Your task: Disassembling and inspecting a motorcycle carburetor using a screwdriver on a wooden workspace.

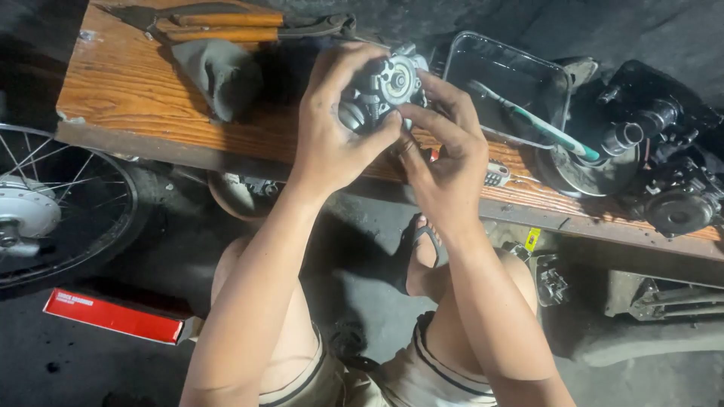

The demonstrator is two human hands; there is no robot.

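In the head view, both hands hold a small metal carburetor (385, 87) up above the wooden bench (128, 90). The left hand (332, 128) grips its body from the left side, with the thumb pressing underneath. The right hand (449, 162) touches it from below and right, with fingers (434, 124) pinched at its lower edge. The round face of the carburetor points towards the camera. Behind it lie orange-handled pliers (241, 26), a grey rag (219, 71) and a black tray (505, 79) with a toothbrush (543, 124).
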